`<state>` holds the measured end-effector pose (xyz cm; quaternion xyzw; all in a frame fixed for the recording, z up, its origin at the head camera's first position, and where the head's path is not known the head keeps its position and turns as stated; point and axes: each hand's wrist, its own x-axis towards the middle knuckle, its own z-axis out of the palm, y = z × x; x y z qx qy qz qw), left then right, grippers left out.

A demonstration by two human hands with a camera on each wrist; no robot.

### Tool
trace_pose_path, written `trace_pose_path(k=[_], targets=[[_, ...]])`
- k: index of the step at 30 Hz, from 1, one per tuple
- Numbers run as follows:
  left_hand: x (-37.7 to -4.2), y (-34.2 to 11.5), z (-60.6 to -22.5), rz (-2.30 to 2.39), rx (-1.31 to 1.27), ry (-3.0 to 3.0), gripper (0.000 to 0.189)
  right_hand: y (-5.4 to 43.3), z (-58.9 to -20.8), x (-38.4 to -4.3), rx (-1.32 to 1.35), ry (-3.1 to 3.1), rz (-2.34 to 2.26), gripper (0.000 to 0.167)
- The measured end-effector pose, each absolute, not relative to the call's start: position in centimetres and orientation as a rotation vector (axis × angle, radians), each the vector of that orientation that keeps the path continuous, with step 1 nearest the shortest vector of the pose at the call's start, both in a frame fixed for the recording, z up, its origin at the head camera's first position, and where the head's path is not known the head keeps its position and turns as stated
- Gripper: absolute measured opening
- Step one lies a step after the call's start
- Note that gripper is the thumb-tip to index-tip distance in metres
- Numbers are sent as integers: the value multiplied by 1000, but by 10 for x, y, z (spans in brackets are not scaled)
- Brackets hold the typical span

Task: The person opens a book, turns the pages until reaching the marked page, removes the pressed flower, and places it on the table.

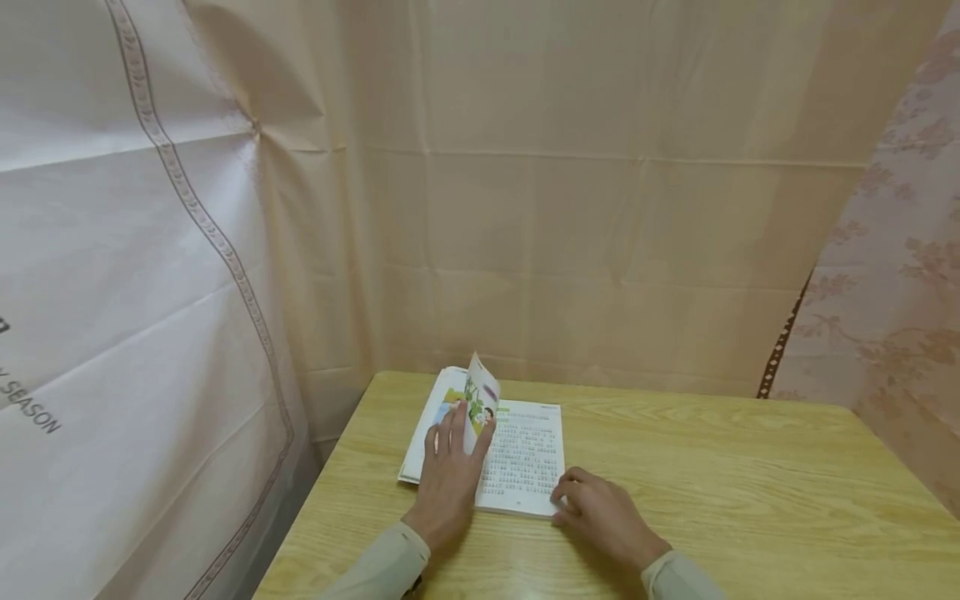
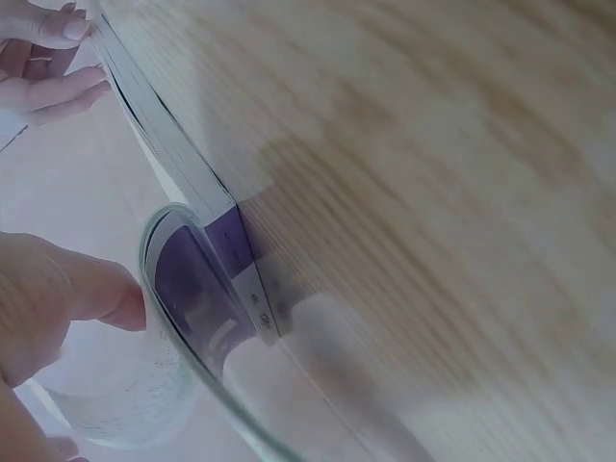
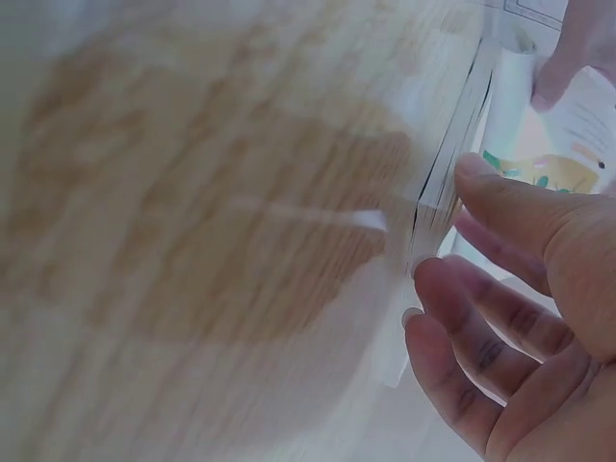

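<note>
an open, white-paged printed book lies on the yellow wood-grain desk. the left hand spreads over its left side, beside a raised illustrated leaf; the right hand, fingers bent, touches its near right corner, whether pinching i cannot tell.

The book lies on the desk, the left hand over it, the right hand at its right edge, a cloth behind.

Book print too small to read (cloth's lettering cut off).
</note>
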<state>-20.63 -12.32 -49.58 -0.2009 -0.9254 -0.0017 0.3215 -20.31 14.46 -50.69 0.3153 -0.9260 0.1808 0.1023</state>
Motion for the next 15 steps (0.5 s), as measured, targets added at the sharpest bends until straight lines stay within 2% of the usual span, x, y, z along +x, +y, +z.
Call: trace_pose_path(k=[8, 11, 15], targets=[[-205, -127, -496, 130, -546, -2456, 23, 147, -505, -204, 978, -2707, 516, 13], [-205, -128, -496, 161, -578, -2470, 15, 146, -504, -203, 980, -2717, 530, 11], [-206, -128, -496, 137, -670, -2483, 15, 145, -502, -203, 980, -2721, 534, 7]])
